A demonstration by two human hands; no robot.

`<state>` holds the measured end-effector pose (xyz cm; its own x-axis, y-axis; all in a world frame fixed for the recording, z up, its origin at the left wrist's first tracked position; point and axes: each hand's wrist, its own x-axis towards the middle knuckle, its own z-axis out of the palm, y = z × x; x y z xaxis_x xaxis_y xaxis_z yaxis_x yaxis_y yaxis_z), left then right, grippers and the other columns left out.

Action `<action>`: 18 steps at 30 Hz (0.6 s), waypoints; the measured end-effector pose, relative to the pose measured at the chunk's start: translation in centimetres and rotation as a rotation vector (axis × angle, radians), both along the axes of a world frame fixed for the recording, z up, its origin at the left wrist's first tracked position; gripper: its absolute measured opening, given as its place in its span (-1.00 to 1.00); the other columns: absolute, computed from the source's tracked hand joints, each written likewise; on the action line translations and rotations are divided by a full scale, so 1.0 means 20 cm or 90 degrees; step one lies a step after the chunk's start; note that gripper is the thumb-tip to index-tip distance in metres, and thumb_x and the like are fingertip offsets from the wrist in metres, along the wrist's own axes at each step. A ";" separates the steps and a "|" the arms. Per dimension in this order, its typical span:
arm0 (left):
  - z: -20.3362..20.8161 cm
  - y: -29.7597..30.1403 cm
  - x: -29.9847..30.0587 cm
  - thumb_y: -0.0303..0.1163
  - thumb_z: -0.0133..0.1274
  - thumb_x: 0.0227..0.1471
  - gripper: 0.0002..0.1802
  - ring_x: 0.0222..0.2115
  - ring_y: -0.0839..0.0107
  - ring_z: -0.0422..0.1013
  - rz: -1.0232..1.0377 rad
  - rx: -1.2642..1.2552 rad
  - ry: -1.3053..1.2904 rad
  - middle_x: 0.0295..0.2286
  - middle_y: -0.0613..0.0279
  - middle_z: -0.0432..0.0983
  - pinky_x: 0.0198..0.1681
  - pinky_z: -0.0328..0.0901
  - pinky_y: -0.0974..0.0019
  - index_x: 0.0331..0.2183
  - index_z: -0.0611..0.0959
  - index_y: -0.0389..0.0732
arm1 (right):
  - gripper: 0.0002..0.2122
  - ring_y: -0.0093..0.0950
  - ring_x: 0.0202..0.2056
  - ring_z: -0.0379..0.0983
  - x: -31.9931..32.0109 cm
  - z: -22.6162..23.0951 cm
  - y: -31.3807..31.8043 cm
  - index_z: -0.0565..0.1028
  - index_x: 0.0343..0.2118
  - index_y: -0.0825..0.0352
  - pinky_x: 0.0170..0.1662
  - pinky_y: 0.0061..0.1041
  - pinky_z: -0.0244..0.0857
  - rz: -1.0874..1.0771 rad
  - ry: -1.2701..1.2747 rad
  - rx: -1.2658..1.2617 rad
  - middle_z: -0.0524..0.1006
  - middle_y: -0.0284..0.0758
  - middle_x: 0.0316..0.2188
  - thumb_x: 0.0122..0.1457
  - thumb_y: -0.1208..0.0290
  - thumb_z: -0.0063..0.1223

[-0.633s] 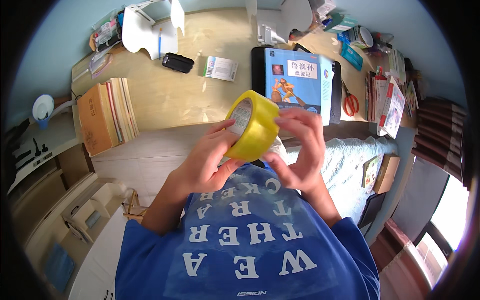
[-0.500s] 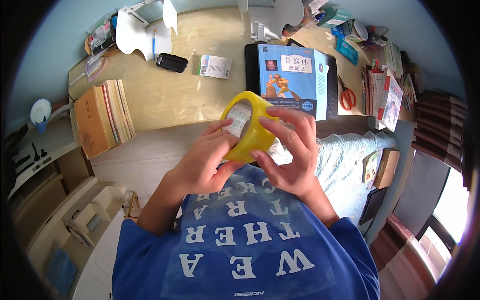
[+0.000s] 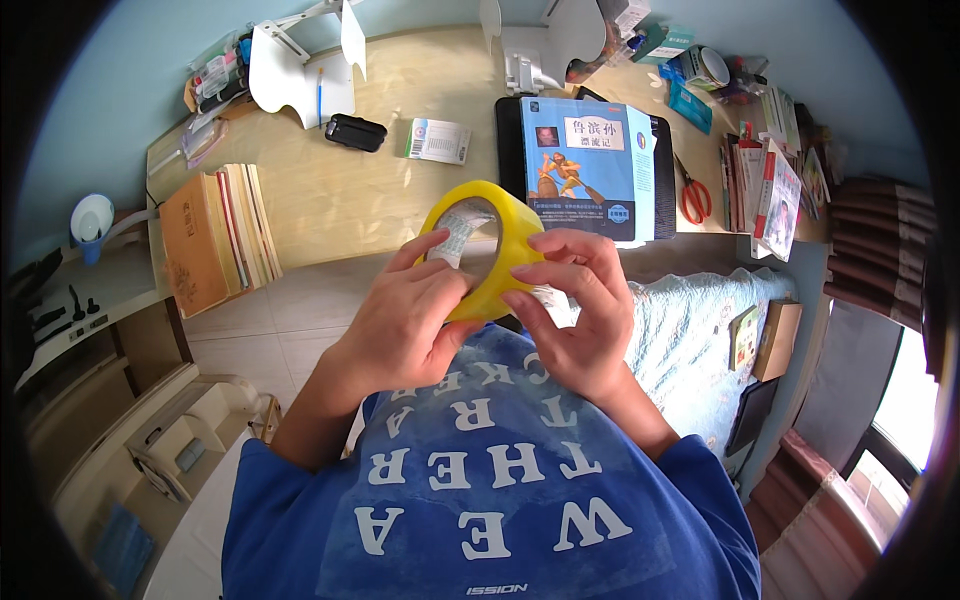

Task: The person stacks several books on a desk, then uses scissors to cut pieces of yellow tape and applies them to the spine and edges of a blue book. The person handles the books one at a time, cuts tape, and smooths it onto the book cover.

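Wooden surface (image 3: 350, 200) strewn with blue book (image 3: 585, 165), scissors (image 3: 695, 195), stacked books (image 3: 215, 235); both hands' grip clamped on yellow tape roll (image 3: 490, 250): left hand (image 3: 405, 320), right hand (image 3: 580, 310).

- Yellow tape roll (image 3: 487, 248): wide ring of glossy translucent yellow packing tape, white printed core liner visible inside.
- Pose: held off the desk, tilted, open centre facing roughly 10 o'clock.
- Position: just above frame centre, in front of the chest, over the near desk edge.
- Both hands touch it; lower rim hidden.
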<state>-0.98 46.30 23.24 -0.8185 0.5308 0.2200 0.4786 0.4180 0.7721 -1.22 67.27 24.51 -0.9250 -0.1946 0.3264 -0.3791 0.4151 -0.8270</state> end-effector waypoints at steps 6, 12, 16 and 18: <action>0.03 -0.06 0.00 -0.57 0.25 -0.26 -0.70 -0.44 0.11 0.47 0.007 0.001 0.007 -0.52 0.09 0.48 0.21 0.17 -0.13 -0.37 0.53 -0.30 | -0.76 -0.34 -0.26 0.42 -0.04 0.02 -0.06 0.56 -0.35 0.30 -0.19 -0.41 0.30 0.021 0.002 0.026 0.48 -0.27 -0.27 -0.11 0.63 0.36; 0.05 -0.12 0.00 -0.56 0.24 -0.26 -0.70 -0.45 0.13 0.48 0.030 -0.003 0.024 -0.54 0.09 0.47 0.21 0.17 -0.12 -0.37 0.53 -0.30 | -0.77 -0.28 -0.28 0.42 -0.09 0.05 -0.12 0.52 -0.36 0.33 -0.21 -0.38 0.31 0.063 0.043 0.060 0.47 -0.25 -0.28 -0.10 0.64 0.32; 0.04 -0.14 0.01 -0.55 0.23 -0.25 -0.72 -0.46 0.13 0.48 0.064 0.010 0.035 -0.54 0.08 0.49 0.21 0.18 -0.10 -0.38 0.54 -0.30 | -0.78 -0.24 -0.28 0.43 -0.12 0.04 -0.16 0.50 -0.35 0.36 -0.21 -0.37 0.33 0.087 0.073 0.078 0.47 -0.23 -0.27 -0.07 0.67 0.28; 0.04 -0.14 0.02 -0.55 0.22 -0.23 -0.73 -0.46 0.13 0.48 0.083 0.022 0.038 -0.53 0.08 0.49 0.20 0.19 -0.10 -0.38 0.54 -0.31 | -0.79 -0.24 -0.28 0.43 -0.13 0.03 -0.17 0.49 -0.35 0.37 -0.22 -0.38 0.35 0.086 0.089 0.076 0.47 -0.20 -0.26 -0.06 0.69 0.26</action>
<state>-0.60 43.56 24.05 -0.8646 0.4127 0.2867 0.4680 0.4533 0.7586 -3.74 63.86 25.17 -0.8349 -0.3589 0.4173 -0.5459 0.4439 -0.7106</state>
